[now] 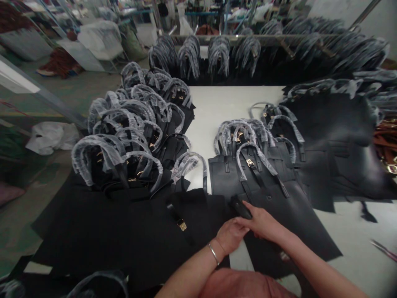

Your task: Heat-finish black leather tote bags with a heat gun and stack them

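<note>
My right hand is closed around a short, folded black leather piece; whether it is a loose strap or part of a panel I cannot tell. Pressed against it from the left is my left hand, a silver bangle at its wrist, its fingers curled and their contents hidden. Under and left of the hands lies a wide black leather panel with a strap and a gold buckle. Just beyond the right hand, a black bag panel carries a plastic-wrapped handle and a gold clasp.
Bag pieces with wrapped handles are piled at the left. More black panels are stacked on the right of the white table. Behind it, handles hang on a metal rack. Scissors lie near the right edge.
</note>
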A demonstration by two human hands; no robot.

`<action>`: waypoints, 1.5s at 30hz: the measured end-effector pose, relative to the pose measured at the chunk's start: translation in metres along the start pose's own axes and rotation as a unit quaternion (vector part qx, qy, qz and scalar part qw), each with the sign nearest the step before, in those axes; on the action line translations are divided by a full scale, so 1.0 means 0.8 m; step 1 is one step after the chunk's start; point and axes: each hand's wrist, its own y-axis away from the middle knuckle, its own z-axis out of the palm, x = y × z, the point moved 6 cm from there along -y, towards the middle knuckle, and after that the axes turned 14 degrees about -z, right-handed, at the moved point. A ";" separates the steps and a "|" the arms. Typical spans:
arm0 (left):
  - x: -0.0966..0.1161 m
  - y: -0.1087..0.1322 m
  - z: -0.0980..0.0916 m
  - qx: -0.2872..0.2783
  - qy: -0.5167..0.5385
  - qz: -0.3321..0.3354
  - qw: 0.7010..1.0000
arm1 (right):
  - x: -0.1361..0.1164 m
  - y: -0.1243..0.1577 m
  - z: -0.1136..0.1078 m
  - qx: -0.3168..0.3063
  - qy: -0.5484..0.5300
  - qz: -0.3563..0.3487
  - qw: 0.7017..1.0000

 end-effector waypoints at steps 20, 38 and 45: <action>0.016 -0.005 0.005 -0.060 -0.054 0.025 0.996 | -0.018 -0.001 -0.008 0.070 -0.019 -0.056 0.996; 0.078 -0.117 -0.003 0.011 -0.139 0.028 0.990 | 0.201 0.071 -0.086 0.192 -0.338 0.106 0.915; 0.074 -0.115 0.001 -0.006 -0.158 0.025 0.987 | 0.215 0.044 -0.120 0.248 -0.349 0.109 0.897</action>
